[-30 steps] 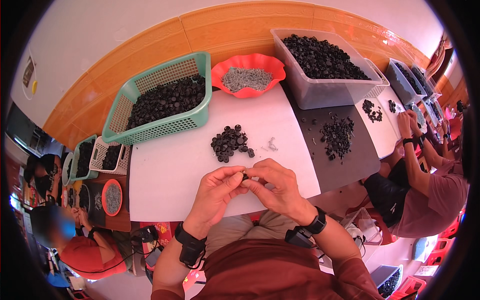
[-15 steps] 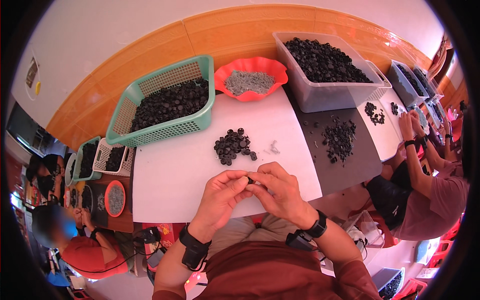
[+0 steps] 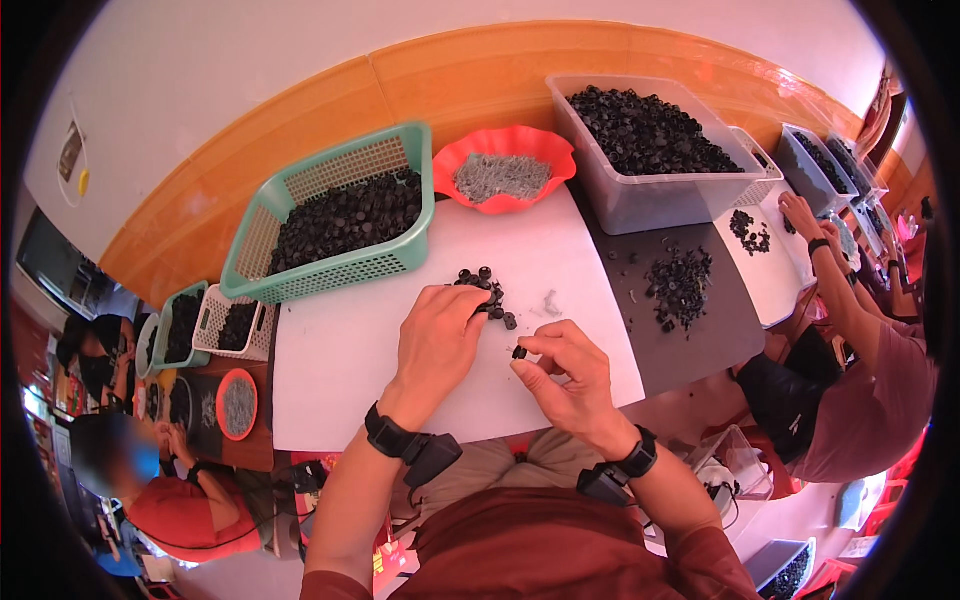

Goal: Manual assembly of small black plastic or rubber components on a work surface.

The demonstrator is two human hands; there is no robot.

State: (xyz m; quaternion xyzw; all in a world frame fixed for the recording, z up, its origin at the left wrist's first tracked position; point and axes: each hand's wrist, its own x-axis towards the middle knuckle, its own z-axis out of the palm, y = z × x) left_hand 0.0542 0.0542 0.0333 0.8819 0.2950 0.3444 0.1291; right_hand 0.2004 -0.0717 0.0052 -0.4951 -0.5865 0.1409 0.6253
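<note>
black pieces (image 3: 495,297) partly out of view behind left hand (image 3: 438,338)

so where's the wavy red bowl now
Top centre of the head view: the wavy red bowl sits between the green basket, left, and the clear bin, right.

Basket (image 3: 345,275) stood at back left of counter (image 3: 340,380), small parts (image 3: 345,222) inside; bowl (image 3: 505,207) right of it, bin (image 3: 660,200) farther right. Pile (image 3: 497,300) lay before bowl, metal bits (image 3: 550,303) right of pile. Heap (image 3: 680,290) lay before bin.
</note>
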